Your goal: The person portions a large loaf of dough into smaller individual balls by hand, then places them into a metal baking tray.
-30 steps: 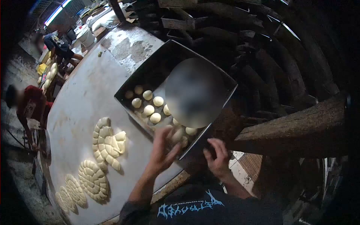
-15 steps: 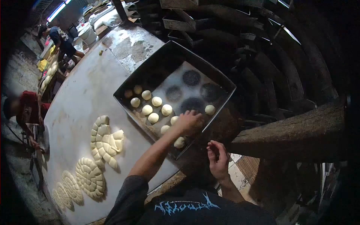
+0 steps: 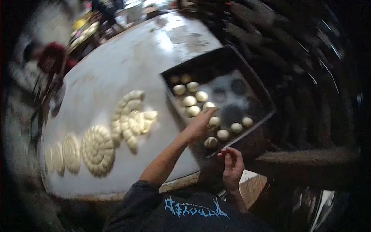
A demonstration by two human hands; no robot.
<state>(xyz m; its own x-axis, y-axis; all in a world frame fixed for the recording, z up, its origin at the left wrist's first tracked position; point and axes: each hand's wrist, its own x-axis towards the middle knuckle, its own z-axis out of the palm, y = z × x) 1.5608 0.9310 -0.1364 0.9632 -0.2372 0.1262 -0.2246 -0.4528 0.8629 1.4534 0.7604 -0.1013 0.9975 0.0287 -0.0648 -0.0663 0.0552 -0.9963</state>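
My left hand (image 3: 201, 120) reaches into the dark square tray (image 3: 252, 133), low over the pale dough balls. Its blurred fingertips are beside one dough ball (image 3: 208, 105) and above another (image 3: 214, 122); whether they touch or grip either is unclear. Near the tray's closest corner, my right hand (image 3: 231, 159) is raised with its fingers curled and thumb drawn in, and nothing shows in it. Several dough balls (image 3: 189, 101) sit in the tray's left part, and others (image 3: 236, 128) lie along its near side.
On the pale table (image 3: 96, 85) lie a round segmented dough piece (image 3: 97, 150), a curved one (image 3: 131, 120) and several flatter-looking ones (image 3: 71, 152). A person in red (image 3: 54, 58) is at the far left, another in dark clothes at the top. Dark racks (image 3: 293, 77) stand at right.
The view has turned, shifting the tray rightward in the picture. My left hand has moved from the tray's near-right part toward the balls on its left. My right hand remains curled near the tray's edge.
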